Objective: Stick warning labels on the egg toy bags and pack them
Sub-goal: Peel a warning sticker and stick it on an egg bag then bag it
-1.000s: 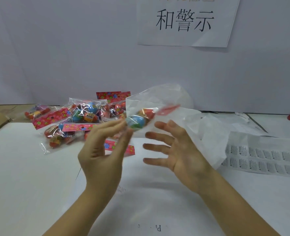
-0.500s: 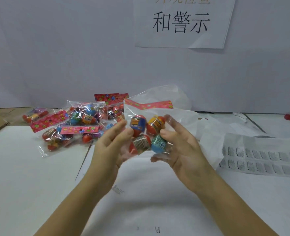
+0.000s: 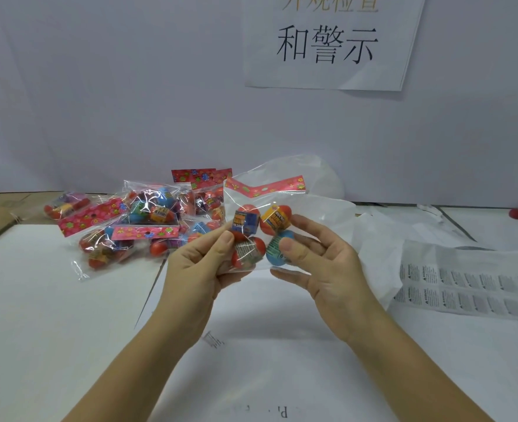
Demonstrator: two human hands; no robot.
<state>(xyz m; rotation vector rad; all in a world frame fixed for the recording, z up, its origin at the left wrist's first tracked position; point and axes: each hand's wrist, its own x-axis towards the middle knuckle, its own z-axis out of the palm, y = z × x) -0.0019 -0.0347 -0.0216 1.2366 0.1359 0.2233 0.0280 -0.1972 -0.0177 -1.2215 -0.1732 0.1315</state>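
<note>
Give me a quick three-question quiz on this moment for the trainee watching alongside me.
1. True or false: both the left hand and the right hand hold the raised egg toy bag.
2. How many egg toys show inside that bag?
3. Where does the warning label sheet lie? A) on the table, to the right of the hands; B) inside the raised bag; C) in the left hand.
Key: 1 true; 2 four; 3 A.
</note>
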